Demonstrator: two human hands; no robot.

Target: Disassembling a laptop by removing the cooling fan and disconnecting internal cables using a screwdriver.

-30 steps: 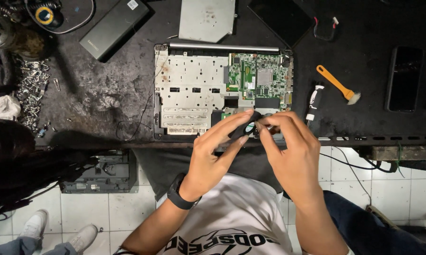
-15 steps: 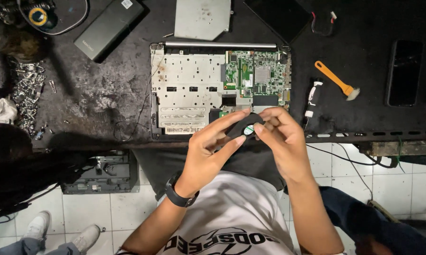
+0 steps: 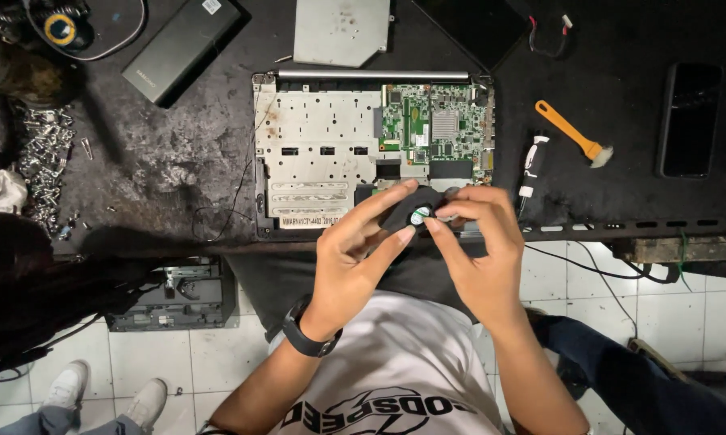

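Fingers [image 3: 395, 211] of the left hand [image 3: 351, 266] and of the right hand [image 3: 479, 250] pinch a small black cooling fan [image 3: 411, 211] from both sides. It sits between the fingertips, just above the near edge of the opened laptop [image 3: 322, 153] on the dark workbench [image 3: 169, 161]. Its long axis seems to run roughly left to right, round hub label facing up, though the fingers hide much of it. An orange-handled brush [image 3: 572, 134] and a black phone [image 3: 690, 119] lie well apart to the right.
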